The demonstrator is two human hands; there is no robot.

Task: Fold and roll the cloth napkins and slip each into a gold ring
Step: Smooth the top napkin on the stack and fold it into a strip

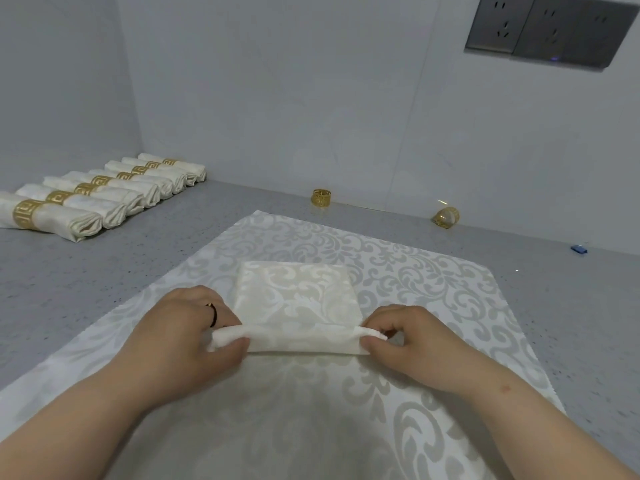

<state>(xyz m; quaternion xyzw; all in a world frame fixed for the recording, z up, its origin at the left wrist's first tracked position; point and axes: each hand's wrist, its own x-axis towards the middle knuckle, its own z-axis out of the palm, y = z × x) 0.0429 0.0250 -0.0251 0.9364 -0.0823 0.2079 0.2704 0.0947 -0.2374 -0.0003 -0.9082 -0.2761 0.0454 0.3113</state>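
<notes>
Hands (194, 327) (405, 336) low, fingers (375, 342) curled on napkin (298, 296) roll ends.

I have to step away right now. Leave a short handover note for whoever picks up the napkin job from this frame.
Left hand and right hand each pinch an end of the folded napkin, its near edge just starting to roll, on the patterned cloth.
Done: a row of ringed napkin rolls at far left.
Left: finish this roll and ring it. Two loose gold rings wait by the wall, one upright, one on its side.
</notes>
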